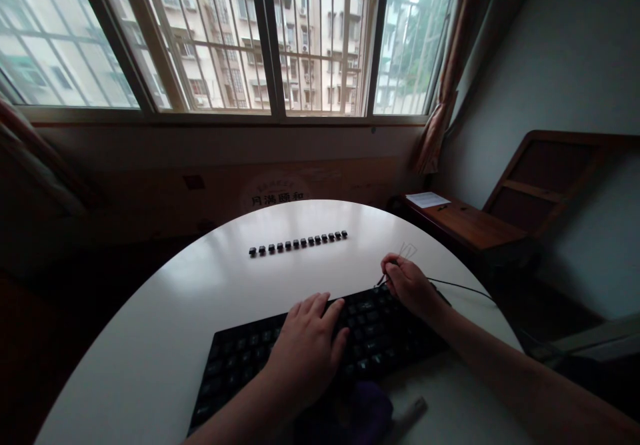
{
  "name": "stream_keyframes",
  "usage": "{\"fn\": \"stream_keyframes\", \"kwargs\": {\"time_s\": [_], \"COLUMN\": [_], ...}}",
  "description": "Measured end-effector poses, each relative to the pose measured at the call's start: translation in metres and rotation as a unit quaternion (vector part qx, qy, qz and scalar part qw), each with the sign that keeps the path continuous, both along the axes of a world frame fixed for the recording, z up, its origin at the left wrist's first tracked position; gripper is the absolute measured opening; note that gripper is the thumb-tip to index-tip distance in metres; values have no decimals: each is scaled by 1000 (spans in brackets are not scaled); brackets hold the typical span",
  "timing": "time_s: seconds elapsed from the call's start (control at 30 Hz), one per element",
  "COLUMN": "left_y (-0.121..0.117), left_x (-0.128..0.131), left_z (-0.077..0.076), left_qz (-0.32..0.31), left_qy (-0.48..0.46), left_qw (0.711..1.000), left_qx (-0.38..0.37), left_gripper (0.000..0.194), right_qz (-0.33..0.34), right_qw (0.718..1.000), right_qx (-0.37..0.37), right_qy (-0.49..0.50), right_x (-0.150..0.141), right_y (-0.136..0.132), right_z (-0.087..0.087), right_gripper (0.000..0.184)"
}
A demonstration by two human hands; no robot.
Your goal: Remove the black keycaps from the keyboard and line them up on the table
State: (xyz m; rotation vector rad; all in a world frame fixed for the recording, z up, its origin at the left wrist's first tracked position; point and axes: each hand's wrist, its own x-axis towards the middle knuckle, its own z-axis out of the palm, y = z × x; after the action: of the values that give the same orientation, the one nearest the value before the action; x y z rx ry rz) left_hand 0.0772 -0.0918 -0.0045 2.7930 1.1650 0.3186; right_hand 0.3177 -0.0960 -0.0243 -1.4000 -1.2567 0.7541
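A black keyboard [240,351] lies at a slant across the near part of the round white table. My left hand [313,331] rests palm down over its middle, fingers spread and holding nothing. Above the keyboard's upper right edge, my right hand [407,281] is closed round a thin wire keycap puller [410,250]. Wire loops show beyond the fist, and the puller's other end points down at the keys. Its grip is hidden by my fingers. Farther back, several black keycaps [295,243] stand in one slightly slanting row.
The white table [165,311] has a curved edge. A black cable [460,283] runs off to the right. Near me lie a dark purple item [373,408] and a grey stick-like object [413,411]. Beyond are a wooden bench [475,228] with a paper sheet [428,199] and a barred window.
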Motion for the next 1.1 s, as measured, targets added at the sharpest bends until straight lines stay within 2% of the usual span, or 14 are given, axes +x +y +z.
{"fn": "stream_keyframes", "kwargs": {"time_s": [0.27,0.4,0.53,0.6,0.67,0.77,0.9,0.93,1.0,1.1], "left_y": [0,0,-1,-1,-1,0,0,0,1,1], "left_x": [0,1,0,0,-1,-1,0,0,0,0], "left_z": [1,2,2,2,2,2,2,1,1,4], "left_qz": [-2,0,0,1,-1,-4,-4,-5,-7,-15], "left_qy": [3,4,8,11,9,3,6,7,11,7], "left_qw": [1000,1000,1000,1000,1000,1000,1000,1000,1000,1000], "left_qx": [-4,-2,-4,-5,-4,-3,-4,-3,1,19], "left_gripper": [45,45,45,45,45,44,45,45,43,41], "right_qz": [4,6,16,9,-5,-27,-70,-71,-52,14], "right_qw": [999,992,967,962,972,992,995,994,991,962], "right_qx": [-22,2,46,60,62,60,72,80,105,161], "right_qy": [-34,-126,-251,-268,-227,-110,27,19,-61,-219], "right_x": [0,0,-9,-11,-10,-4,-1,-1,-4,-11], "right_y": [2,0,-11,-14,-14,-9,-5,-7,-13,-29], "right_z": [4,4,8,9,7,1,-1,0,4,17], "right_gripper": [15,18,19,19,19,18,16,16,16,14]}}
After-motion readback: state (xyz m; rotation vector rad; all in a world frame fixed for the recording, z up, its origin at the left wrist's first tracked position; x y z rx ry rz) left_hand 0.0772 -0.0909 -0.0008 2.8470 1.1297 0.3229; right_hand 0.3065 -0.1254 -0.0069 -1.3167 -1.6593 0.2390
